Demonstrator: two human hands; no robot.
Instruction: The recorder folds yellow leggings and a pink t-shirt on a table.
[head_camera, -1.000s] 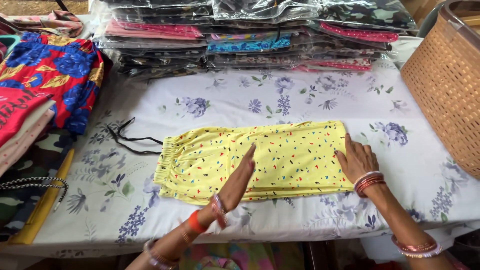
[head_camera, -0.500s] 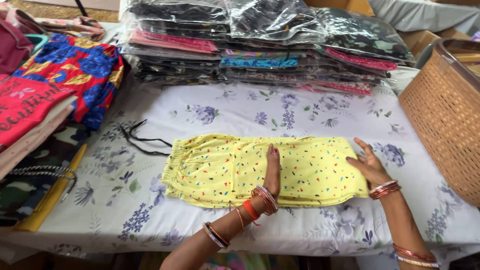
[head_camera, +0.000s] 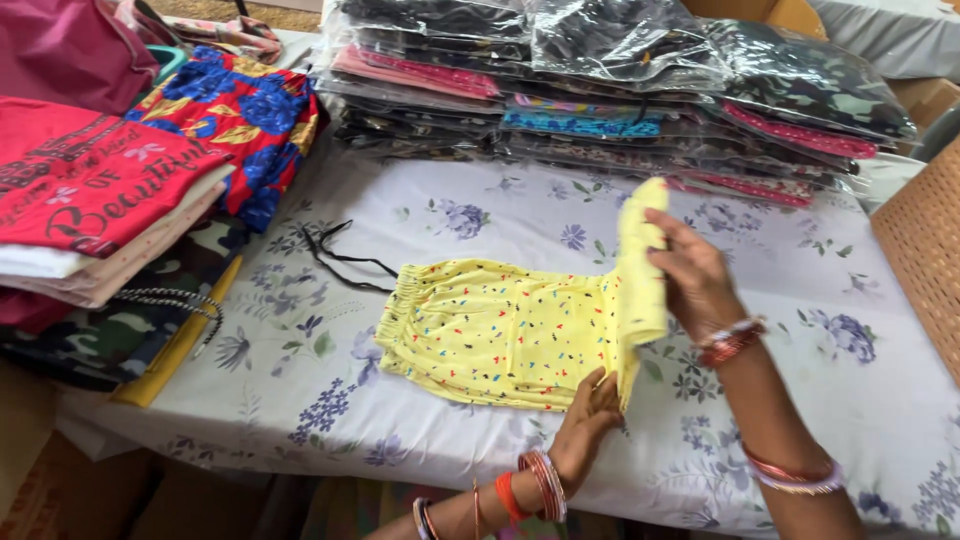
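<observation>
A yellow garment (head_camera: 500, 325) with small coloured specks lies on a white cloth with blue flowers (head_camera: 300, 400). Its elastic waistband points left. My right hand (head_camera: 695, 275) grips the garment's right end and has raised it upright, folding it toward the left. My left hand (head_camera: 588, 420) presses on the garment's near edge at the fold line, fingers flat on the fabric. Both wrists wear red and orange bangles.
Stacks of plastic-wrapped clothes (head_camera: 620, 80) line the back of the table. Folded red, blue-patterned and camouflage clothes (head_camera: 130, 190) pile at the left. A black cord (head_camera: 335, 260) lies near the waistband. A woven basket (head_camera: 925, 250) stands at the right edge.
My right hand took the garment's right end and lifted it up and leftward. My left hand slid from the middle to the near edge at the fold. The view moved closer.
</observation>
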